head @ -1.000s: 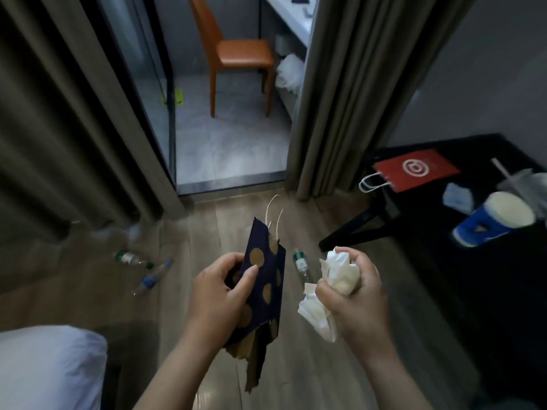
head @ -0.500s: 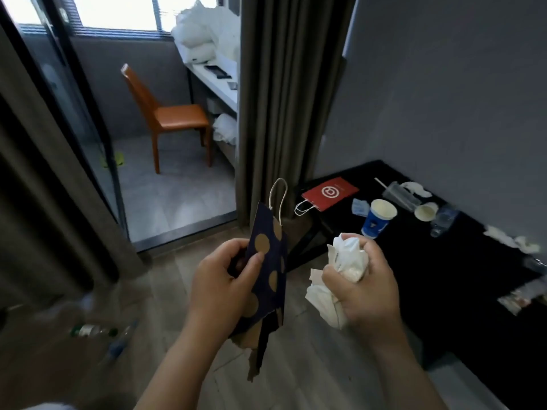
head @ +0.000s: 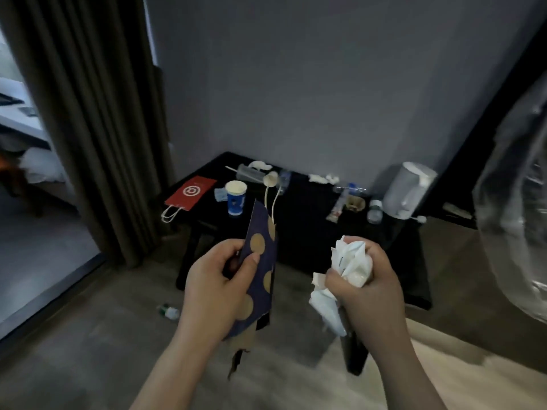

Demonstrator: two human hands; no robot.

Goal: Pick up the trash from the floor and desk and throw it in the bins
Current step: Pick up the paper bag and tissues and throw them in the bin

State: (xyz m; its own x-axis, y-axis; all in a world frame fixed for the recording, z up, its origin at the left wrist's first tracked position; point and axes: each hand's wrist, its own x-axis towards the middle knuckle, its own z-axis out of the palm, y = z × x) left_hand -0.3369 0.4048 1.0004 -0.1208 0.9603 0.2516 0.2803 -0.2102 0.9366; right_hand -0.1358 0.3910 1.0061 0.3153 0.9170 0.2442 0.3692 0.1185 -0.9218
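Head view: red bag point(head: 191, 192), white circular logo; blue cup point(head: 236, 199), print illegible

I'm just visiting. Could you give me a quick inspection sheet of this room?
Surface: black desk, littered; wooden floor.
Job's things: navy dotted paper bag and crumpled white paper, both in hand.
Clutter: red paper bag, blue paper cup, tissues on desk; small bottle on floor.
Hands: left hand grips the bag; right hand grips the paper.
Cables: nothing seen.
Surroundings: curtain at left, grey wall, white kettle on desk.
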